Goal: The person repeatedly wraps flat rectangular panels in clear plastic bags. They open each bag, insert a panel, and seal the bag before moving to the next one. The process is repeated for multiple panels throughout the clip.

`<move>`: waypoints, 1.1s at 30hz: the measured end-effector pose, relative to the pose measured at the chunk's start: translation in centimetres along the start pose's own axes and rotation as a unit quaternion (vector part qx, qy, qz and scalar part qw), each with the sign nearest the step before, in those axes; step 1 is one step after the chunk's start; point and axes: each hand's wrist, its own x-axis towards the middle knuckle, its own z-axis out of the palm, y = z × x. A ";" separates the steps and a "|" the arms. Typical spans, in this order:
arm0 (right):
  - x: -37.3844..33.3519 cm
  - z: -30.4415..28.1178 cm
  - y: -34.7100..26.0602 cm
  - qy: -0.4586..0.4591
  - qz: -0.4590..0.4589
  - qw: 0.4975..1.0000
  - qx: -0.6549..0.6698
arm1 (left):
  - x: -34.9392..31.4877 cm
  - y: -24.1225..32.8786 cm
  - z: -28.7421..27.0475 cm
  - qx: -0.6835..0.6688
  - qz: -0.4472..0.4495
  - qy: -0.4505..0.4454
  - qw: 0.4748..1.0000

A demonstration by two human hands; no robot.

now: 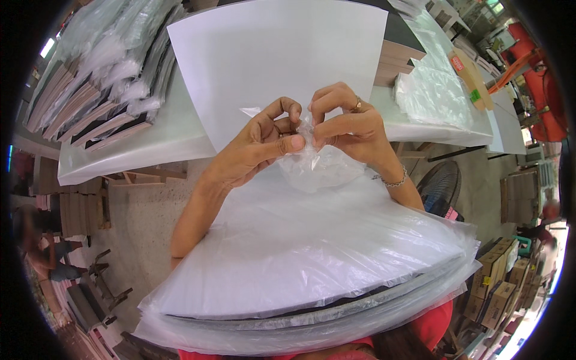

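Observation:
My left hand point(273, 135) and my right hand point(351, 123) meet in front of me at the edge of a clear plastic bag point(315, 165). Its bunched film is pinched between the fingers of both hands. The rest of the bag hangs crumpled below them, over the far end of a pile of white, plastic-wrapped boards point(324, 240) close to my body. Beyond my hands lies a large plain white board point(279, 60) on the table.
The table point(162, 153) carries stacked dark-faced boards in plastic point(99, 90) at left and folded clear bags point(435, 99) at right, near a cardboard piece point(471, 78). A fan point(441, 186) and cardboard boxes point(495, 282) stand at right. A person point(51, 258) is at far left.

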 end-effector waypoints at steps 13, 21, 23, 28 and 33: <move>-0.6 0.6 1.0 0.021 -0.001 0.975 0.223 | -0.2 -0.9 -0.1 -0.027 -0.020 0.007 0.999; -0.9 -2.2 2.0 0.128 -0.086 0.975 0.161 | -0.6 -0.9 -2.2 -0.024 0.061 0.111 0.992; -1.2 -2.5 1.2 0.147 -0.027 0.960 0.235 | -0.7 0.0 -2.4 0.029 0.065 0.146 0.987; -2.2 -7.2 -0.1 0.248 0.084 0.959 -0.108 | -2.1 0.4 -13.8 0.525 0.155 0.381 0.745; 2.3 -3.6 -0.6 0.169 0.077 0.959 -0.213 | 2.0 2.3 -0.8 0.649 0.351 0.249 0.628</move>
